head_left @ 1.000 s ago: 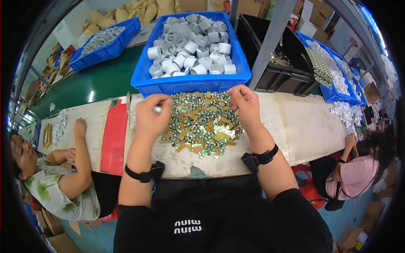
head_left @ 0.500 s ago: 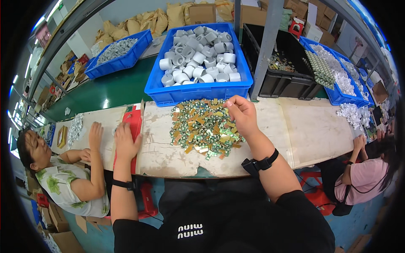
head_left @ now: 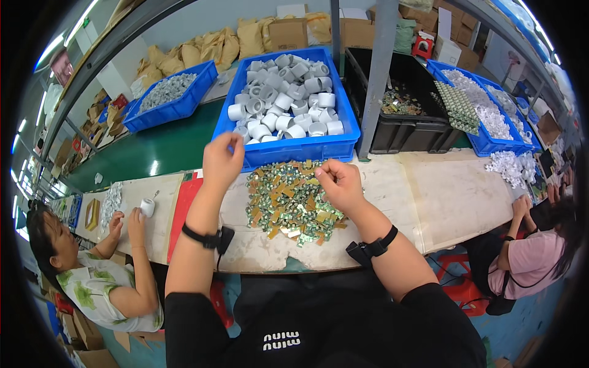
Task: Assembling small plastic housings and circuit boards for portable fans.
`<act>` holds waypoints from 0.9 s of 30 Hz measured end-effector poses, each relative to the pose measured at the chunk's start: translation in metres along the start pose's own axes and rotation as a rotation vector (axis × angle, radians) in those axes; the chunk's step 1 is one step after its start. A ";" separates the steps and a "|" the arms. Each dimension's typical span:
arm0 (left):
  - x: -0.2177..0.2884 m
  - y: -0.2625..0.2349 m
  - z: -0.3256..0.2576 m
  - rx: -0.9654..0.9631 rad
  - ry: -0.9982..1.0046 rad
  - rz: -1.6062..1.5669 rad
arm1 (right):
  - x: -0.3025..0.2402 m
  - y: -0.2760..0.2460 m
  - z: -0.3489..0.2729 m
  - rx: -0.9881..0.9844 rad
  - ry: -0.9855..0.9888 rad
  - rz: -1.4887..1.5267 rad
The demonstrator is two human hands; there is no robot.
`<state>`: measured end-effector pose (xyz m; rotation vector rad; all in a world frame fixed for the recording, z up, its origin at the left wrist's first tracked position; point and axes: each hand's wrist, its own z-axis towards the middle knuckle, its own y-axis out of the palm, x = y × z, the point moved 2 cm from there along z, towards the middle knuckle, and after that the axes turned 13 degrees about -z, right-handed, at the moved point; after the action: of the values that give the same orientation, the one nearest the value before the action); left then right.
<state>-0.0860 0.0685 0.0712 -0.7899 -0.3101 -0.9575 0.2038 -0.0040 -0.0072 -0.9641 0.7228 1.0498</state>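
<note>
At the front left corner of a blue bin (head_left: 300, 146) of white cup-shaped plastic housings (head_left: 294, 92), my left hand (head_left: 222, 161) is raised. Its fingers are half curled and apart, with nothing visible in them. My right hand (head_left: 342, 185) hovers at the right side of a heap of small green and amber circuit boards (head_left: 291, 205). Thumb and forefinger are pinched together there; whatever they hold is too small or hidden to make out. Both wrists wear black bands.
A red mat (head_left: 183, 205) lies left of the heap. The co-worker on the left has hands by a white housing (head_left: 147, 207). A grey post (head_left: 375, 80) and black crate (head_left: 417, 132) stand behind right. Another person (head_left: 527, 257) sits at right.
My left hand has gone from the red mat up and right to the blue bin. My right hand stays pinched by the heap. A white housing now shows by the left co-worker's hands.
</note>
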 end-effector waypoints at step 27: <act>0.038 0.089 -0.028 -0.126 -0.204 -0.725 | 0.016 -0.010 0.015 0.020 -0.147 -0.084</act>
<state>0.0061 0.0543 0.0318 -0.9105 -0.7510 -1.5872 0.2191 0.0137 -0.0121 -0.8823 0.5663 1.0264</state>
